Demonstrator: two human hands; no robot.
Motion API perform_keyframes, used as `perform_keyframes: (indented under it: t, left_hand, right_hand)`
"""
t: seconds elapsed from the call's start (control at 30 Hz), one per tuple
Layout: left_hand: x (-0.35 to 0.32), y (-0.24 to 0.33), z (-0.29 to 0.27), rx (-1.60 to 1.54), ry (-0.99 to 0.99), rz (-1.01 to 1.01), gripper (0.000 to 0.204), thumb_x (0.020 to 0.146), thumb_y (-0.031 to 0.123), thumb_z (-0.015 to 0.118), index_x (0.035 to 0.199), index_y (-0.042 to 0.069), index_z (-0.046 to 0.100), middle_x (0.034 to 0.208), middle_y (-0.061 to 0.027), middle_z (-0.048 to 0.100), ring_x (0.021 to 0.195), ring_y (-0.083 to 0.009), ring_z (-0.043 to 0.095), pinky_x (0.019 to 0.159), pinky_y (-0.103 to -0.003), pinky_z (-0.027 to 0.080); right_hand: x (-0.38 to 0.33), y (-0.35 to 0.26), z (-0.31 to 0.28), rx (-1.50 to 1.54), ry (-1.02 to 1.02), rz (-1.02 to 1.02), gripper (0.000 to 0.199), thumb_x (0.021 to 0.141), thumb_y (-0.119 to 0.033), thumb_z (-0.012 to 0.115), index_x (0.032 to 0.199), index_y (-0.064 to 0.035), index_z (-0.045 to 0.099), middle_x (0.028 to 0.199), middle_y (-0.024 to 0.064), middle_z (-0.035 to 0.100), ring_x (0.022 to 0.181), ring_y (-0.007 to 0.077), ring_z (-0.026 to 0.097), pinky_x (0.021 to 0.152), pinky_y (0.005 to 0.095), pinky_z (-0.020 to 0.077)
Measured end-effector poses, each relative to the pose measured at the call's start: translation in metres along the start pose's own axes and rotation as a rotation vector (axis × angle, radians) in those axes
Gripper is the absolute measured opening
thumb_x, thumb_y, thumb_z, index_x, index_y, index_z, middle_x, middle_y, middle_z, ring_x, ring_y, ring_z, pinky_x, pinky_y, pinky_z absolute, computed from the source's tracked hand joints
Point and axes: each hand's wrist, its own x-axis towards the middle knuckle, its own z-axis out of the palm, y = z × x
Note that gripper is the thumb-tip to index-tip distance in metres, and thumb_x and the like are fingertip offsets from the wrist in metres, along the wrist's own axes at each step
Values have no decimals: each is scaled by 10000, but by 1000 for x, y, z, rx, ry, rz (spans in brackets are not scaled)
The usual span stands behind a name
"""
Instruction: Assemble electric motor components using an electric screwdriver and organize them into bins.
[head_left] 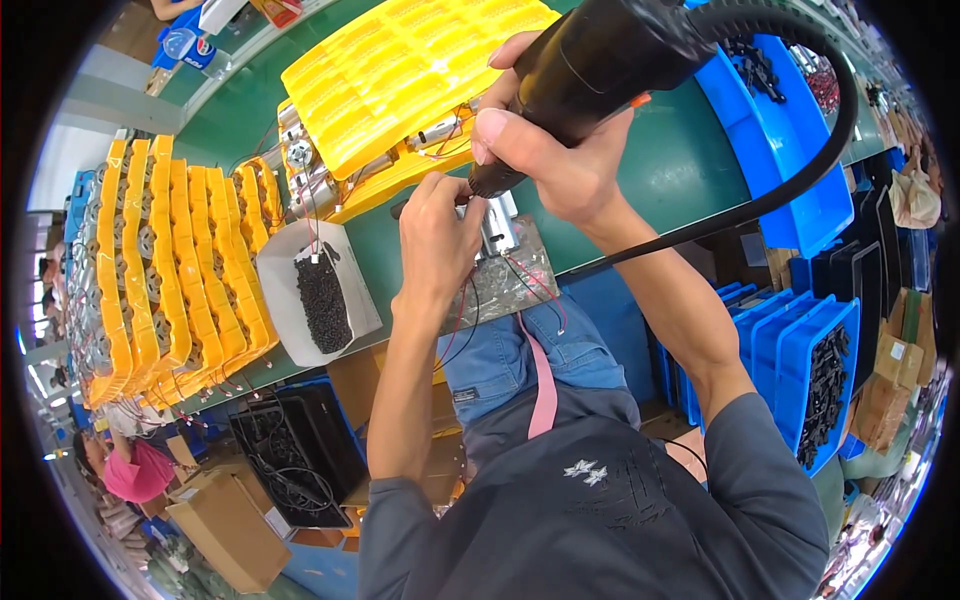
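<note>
In my right hand (pixel 560 165) is a black power screwdriver (pixel 600 70), its fingers wrapped round the body and its nose pointing down. Just below that nose sits a silver motor (pixel 498 228) with red and black wires, on a worn metal plate (pixel 520 278) at the bench edge. My left hand (pixel 437 240) is closed, thumb and fingertips pinched beside the screwdriver's nose and the motor. A bit of something dark sticks out past its knuckles; what the fingers hold is hidden.
Left of my hands stands a white bin (pixel 285 285) with small black screws (pixel 322 300). Stacked yellow trays (pixel 190 270) hold motors; another yellow tray (pixel 400 70) lies beyond my hands. Blue bins (pixel 775 160) stand at right. A thick black cable (pixel 740 215) loops past my right arm.
</note>
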Motion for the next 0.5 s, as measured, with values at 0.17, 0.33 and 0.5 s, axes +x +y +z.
perform_keyframes:
  t: [0.17, 0.33, 0.5]
  left_hand:
    - [-2, 0, -1, -31, 2, -27, 136, 701, 25, 675, 775, -40, 581, 757, -169, 566, 683, -334, 571, 616, -395, 456]
    - [0, 3, -2, -104, -28, -76, 124, 710, 21, 659, 771, -46, 575, 754, -173, 564, 685, -347, 567, 627, -406, 454]
    - [7, 1, -1, -22, -67, -37, 116, 731, 13, 629, 806, -52, 569, 787, -184, 562, 744, -361, 562, 688, -426, 450]
  right_hand:
    - [0, 3, 1, -39, 8, -22, 363, 769, 35, 585, 1106, 43, 446, 717, 79, 595, 606, 127, 581, 579, 263, 484]
    - [3, 5, 4, -19, 38, -26, 330, 755, 22, 616, 1059, 41, 489, 696, 63, 597, 599, 112, 576, 580, 250, 477]
    - [10, 7, 12, -185, 15, -82, 285, 734, -4, 660, 993, 29, 544, 666, 35, 595, 589, 85, 564, 577, 233, 465]
